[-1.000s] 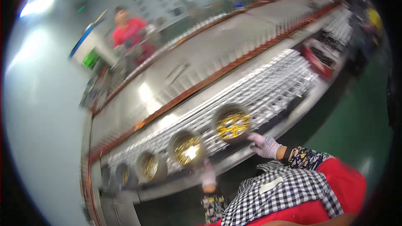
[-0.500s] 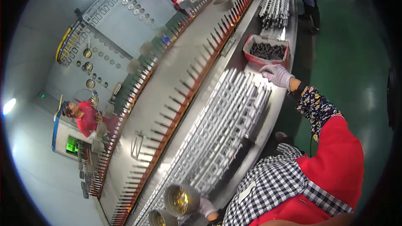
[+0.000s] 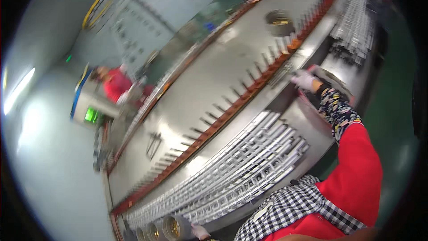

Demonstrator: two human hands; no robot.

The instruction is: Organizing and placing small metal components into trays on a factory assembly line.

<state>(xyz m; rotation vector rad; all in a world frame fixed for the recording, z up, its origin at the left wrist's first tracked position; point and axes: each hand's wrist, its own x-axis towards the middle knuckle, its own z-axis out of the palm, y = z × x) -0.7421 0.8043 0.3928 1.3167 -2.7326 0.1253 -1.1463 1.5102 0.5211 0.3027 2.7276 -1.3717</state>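
My right hand [image 3: 304, 80], in a pale glove, reaches to the left side of the red box [image 3: 312, 103]. Motion smears its fingers, and the sleeve covers much of the box's dark contents. Beside that hand, a few thin metal strips [image 3: 283, 75] lie along the conveyor's edge. Low in the picture, my gloved left hand [image 3: 200, 231] is against the side of a grey cup [image 3: 182, 226] with a shiny gold inside. Its fingers are partly hidden and blurred. More such cups [image 3: 154, 231] stand in a row to its left.
Bundles of silvery slotted metal rods [image 3: 240, 160] lie along the near bench, with another pile [image 3: 354, 22] farther up. Upright dark pins line the conveyor [image 3: 214, 85]. A grey pot [image 3: 280, 23] and a wire frame [image 3: 154, 146] sit there. A person in red [image 3: 117, 84] works across it.
The view has swung and blurred. My right hand has moved from the near edge of the red box to its conveyor side. The left hand stays beside the grey cup.
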